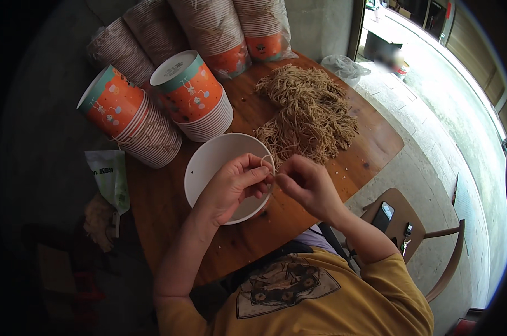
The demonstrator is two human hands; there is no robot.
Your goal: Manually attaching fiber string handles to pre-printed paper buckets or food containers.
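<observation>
Both hands meet over the white bowl on the tabletop. The left hand and right hand each pinch a thin noodle strand between fingers, looped above the bowl's rim. The strand looks light, limp and easy to snap, so it is best held near its ends. The noodle pile lies just beyond. Stacked cups crowd the far left; the tabletop's right edge is near, with a chair beside it.
</observation>
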